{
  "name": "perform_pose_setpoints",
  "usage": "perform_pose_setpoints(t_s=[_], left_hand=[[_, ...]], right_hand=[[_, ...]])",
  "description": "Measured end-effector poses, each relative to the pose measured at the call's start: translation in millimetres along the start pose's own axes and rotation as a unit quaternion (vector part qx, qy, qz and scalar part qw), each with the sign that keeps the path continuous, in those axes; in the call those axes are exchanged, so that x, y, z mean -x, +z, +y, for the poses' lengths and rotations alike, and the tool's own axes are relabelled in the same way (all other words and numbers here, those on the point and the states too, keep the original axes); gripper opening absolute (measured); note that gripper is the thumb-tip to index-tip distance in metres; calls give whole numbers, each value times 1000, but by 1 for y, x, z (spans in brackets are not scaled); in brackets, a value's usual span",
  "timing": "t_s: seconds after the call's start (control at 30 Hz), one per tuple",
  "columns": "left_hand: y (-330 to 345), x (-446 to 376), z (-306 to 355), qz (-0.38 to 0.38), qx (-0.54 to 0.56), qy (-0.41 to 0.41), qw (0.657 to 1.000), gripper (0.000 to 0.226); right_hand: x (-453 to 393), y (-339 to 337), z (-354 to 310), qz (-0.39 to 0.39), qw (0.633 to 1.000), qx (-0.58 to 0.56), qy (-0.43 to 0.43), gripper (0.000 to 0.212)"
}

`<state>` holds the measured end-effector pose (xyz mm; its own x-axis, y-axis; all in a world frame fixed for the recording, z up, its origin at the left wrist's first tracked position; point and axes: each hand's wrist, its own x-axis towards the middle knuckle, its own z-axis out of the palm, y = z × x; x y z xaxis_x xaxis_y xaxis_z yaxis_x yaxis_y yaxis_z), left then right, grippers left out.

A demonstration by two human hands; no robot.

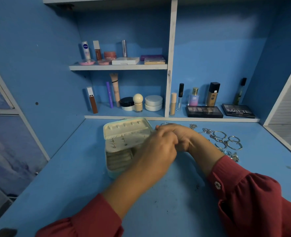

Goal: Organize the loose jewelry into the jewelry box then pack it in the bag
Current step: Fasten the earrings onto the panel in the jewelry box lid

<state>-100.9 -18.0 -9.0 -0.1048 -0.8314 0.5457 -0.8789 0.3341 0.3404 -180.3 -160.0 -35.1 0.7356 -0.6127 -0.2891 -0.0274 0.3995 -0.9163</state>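
Observation:
A pale mint jewelry box (124, 134) lies open on the blue desk, its cream lid tilted back. Small earrings (114, 142) sit on its inner panel, above padded ring rolls. My left hand (160, 147) and my right hand (177, 135) meet just right of the box, fingers curled together; whatever small thing they hold is hidden. Loose silver jewelry (226, 142), bangles, rings and chains, lies on the desk to the right of my hands. No bag is in view.
Shelves at the back hold cosmetics: bottles and tubes (115, 89), round jars (153, 102), a perfume bottle (194, 96) and two eyeshadow palettes (203, 111). A white upright (169, 65) divides the shelves. The desk (73, 177) runs on toward me.

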Motion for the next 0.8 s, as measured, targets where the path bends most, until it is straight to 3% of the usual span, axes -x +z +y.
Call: perform_pose_setpoints(t_s=[0.07,0.13,0.3,0.8], left_hand=[[-22,-11,-6,29,62,-56,996,11],[-41,-21,-23,42,89,-97,990,15],[-59,-32,-57,-57,77,-159,983,19],[-51,-33,-69,-124,78,-165,975,29]], right_hand=[[3,0,-1,-2,1000,-9,-9,33],[6,3,-3,-11,1000,-16,-6,31],[6,6,-4,-16,1000,-23,11,28],[9,9,-5,-16,999,-25,16,28]])
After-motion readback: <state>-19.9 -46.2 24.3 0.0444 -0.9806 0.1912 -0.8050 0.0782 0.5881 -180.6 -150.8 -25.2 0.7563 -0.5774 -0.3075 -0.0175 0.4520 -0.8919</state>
